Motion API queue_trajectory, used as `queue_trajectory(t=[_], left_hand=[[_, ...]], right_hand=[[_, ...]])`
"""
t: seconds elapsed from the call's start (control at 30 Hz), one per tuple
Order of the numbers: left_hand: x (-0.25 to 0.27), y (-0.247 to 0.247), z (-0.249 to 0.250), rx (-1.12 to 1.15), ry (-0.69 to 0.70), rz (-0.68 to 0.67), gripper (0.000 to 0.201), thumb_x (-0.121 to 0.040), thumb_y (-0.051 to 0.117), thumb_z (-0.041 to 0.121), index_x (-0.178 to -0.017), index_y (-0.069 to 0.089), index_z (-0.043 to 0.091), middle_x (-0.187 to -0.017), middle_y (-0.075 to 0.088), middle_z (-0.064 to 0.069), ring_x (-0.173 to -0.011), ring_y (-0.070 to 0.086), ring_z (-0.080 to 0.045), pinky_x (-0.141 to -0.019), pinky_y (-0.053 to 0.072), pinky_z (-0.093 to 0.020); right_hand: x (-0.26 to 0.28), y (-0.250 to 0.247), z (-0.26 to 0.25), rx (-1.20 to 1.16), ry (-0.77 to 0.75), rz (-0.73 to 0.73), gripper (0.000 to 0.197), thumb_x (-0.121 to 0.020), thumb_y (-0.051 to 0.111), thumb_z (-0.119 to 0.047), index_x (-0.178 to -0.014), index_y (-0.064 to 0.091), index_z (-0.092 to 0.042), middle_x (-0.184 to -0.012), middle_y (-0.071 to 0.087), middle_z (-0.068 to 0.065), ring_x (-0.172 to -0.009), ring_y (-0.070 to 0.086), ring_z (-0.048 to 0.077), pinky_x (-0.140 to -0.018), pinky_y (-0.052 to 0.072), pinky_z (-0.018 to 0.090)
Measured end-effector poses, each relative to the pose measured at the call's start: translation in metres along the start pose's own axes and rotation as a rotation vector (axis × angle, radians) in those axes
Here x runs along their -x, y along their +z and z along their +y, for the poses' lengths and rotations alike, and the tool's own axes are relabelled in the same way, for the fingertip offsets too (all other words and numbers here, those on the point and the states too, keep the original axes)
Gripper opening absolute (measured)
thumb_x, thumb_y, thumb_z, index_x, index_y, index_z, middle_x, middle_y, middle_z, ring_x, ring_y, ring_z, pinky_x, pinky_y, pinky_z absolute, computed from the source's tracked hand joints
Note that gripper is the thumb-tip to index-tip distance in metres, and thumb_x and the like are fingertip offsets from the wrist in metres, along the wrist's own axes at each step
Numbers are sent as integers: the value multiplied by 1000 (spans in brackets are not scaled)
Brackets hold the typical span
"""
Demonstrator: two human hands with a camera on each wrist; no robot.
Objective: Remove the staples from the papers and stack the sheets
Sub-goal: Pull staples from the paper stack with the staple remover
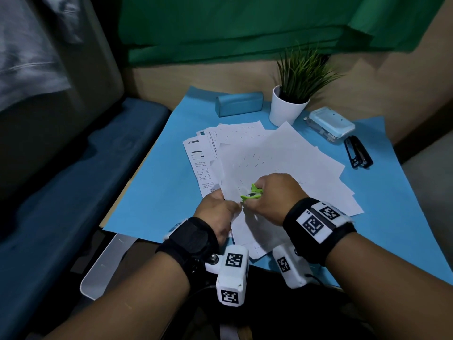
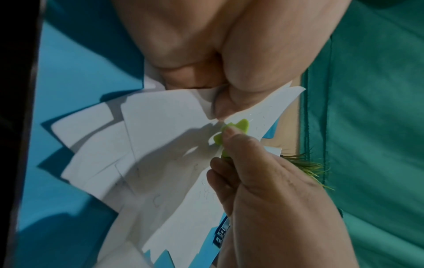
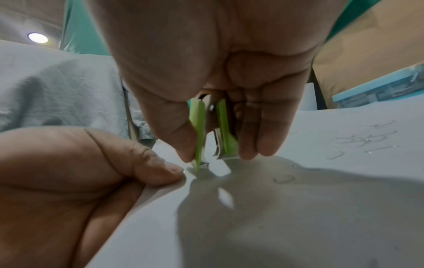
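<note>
Low in the frame, left hand (image 1: 215, 212) pinches the white sheets (image 1: 282, 158); right hand (image 1: 274, 197) squeezes a green staple remover (image 1: 252, 192) onto them.

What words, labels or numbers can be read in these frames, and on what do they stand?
No text here can be read with certainty.
Printed sheet: paragraphs and a small table, too small to read.
Wristband tags: black-and-white code patterns, with no legible words.
Blue strip in the left wrist view: dark marks, too blurred to read.
</note>
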State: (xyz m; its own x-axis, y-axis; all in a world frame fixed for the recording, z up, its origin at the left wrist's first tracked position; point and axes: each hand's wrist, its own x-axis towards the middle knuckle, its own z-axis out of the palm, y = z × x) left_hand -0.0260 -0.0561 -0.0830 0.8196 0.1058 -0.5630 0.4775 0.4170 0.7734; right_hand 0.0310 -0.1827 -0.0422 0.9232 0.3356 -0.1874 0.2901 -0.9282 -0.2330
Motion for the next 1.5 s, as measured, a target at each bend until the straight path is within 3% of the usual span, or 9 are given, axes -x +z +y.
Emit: queue_trajectory(t=[0.1,0.3,0.5,0.67,0.83,1.07,1.2,1.37,1.5], left_hand=[[0,1,1,-5,15,18,42,-85,46,-20,-93,75,9,-98,72,-31,-82,67,-40,-85,53,-58],[-2,2,-4,-5,36,13,43,-82,47,-21,-106,73,3,-100,73,-30,-89,70,-44,-87,57,-59],[0,1,-3,-34,7,35,38,-85,46,-19,-104,71,2,-84,70,-25,-54,64,-27,-43,49,-24],[-4,1,-1,-6,-60,75,33,-84,50,-16,-104,68,2,-96,72,-31,-76,66,-38,-80,57,-57],[-6,2,1,-8,-96,62,29,-88,47,-17,-100,66,2,-76,71,-18,-65,64,-31,-71,55,-41],[-3,11,8,-28,-134,99,21,-88,49,-15,-92,61,3,-46,49,-8,-30,38,-17,-39,38,-19],[-3,8,8,-12,-145,130,22,-82,52,-14,-92,60,4,-77,54,-17,-57,44,-25,-64,42,-39],[-1,6,9,-44,-95,82,17,-89,50,-13,-88,57,2,-45,53,-6,-31,47,-18,-38,40,-19],[1,6,9,34,-82,-6,29,-89,48,-16,-108,65,-2,-88,73,-23,-64,70,-32,-59,60,-38]], right_hand=[[1,0,-1,-30,24,8,33,-77,70,-47,-84,68,-15,-83,67,1,-84,59,23,-74,51,31],[-3,4,0,-21,27,2,34,-78,69,-46,-82,67,-13,-80,66,3,-81,59,24,-72,50,31],[-6,4,9,-92,4,-44,30,-75,74,-43,-80,71,-14,-75,64,0,-76,58,20,-69,48,29],[-8,15,26,-743,178,-117,12,-72,81,-12,-67,70,-10,-63,65,5,-58,59,19,-63,52,30],[-4,12,34,-1147,290,-221,10,-80,74,1,-86,69,8,-74,67,21,-61,64,25,-69,58,35],[1,22,43,-1437,401,-203,7,-85,67,-2,-90,69,4,-78,69,18,-65,66,23,-67,60,31],[-1,19,50,-1593,468,-167,10,-89,62,-3,-93,66,5,-80,65,19,-69,64,24,-67,62,34],[-3,9,53,-1394,406,-154,18,-88,67,-6,-96,65,10,-85,64,24,-68,64,24,-59,60,29],[-8,8,53,-816,204,-59,37,-73,83,-24,-93,69,3,-78,64,8,-69,59,24,-66,50,31]])
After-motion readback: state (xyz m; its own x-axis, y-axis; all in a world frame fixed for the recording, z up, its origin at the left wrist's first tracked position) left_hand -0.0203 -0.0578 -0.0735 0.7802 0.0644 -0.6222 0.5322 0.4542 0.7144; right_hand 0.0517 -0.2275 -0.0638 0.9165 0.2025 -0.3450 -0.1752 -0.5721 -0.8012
